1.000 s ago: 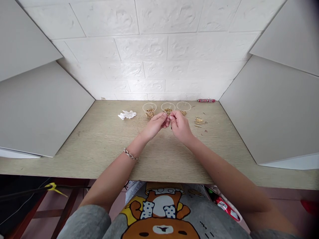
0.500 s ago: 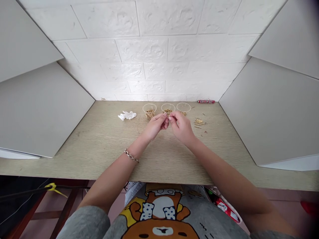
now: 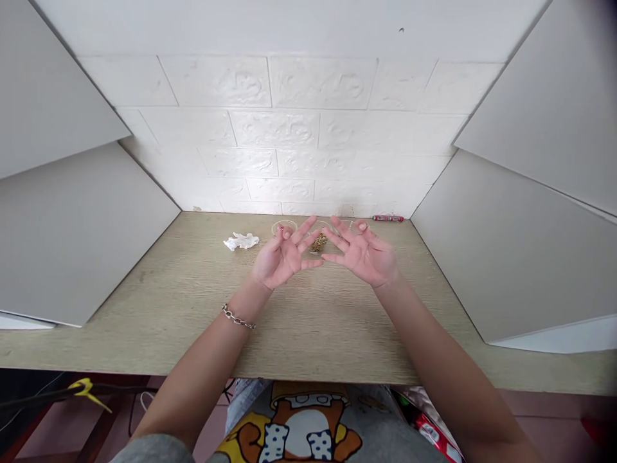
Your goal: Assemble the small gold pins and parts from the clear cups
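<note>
My left hand [image 3: 282, 258]: three fingers spread; pinch contents unclear;
My right hand [image 3: 369, 256]: likewise;
Between: heaped, shiny gold-coloured pieces [image 3: 319, 243]

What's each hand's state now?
Left hand: three fingers spread, thumb and forefinger together; any held thing unclear.
Right hand: same pose; any held thing unclear.

Small gold-coloured pieces [image 3: 319, 244], heaped in a clear round cup [image 3: 322, 222], upright on the table [image 3: 313, 321], partly hidden
</note>
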### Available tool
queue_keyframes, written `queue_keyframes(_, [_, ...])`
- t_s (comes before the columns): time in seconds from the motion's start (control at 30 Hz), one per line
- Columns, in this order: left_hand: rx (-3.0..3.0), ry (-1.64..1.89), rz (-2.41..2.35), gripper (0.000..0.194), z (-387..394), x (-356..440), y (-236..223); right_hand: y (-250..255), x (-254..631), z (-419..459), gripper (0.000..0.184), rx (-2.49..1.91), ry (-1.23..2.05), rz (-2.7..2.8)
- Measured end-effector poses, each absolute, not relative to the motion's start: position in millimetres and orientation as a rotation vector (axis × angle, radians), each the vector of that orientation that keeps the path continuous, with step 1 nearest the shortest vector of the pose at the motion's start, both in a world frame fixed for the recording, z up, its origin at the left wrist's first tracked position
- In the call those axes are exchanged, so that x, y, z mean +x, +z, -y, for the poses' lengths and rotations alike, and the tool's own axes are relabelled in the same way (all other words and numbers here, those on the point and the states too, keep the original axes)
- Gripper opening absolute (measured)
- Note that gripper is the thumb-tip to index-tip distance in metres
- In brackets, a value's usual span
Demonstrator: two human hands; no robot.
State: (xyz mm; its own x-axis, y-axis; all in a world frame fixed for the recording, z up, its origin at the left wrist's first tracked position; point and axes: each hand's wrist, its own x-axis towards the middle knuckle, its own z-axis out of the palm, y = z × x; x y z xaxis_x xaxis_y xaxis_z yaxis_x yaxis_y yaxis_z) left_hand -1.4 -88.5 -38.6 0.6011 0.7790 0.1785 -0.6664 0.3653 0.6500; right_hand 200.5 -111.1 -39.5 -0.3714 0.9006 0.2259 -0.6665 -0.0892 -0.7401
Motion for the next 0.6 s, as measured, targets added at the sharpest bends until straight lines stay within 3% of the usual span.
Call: queue_keyframes(0.6, [1.024, 0.950, -0.444, 0.041, 86, 4, -44, -35, 184, 117, 0.013, -0.453, 1.711, 0.914])
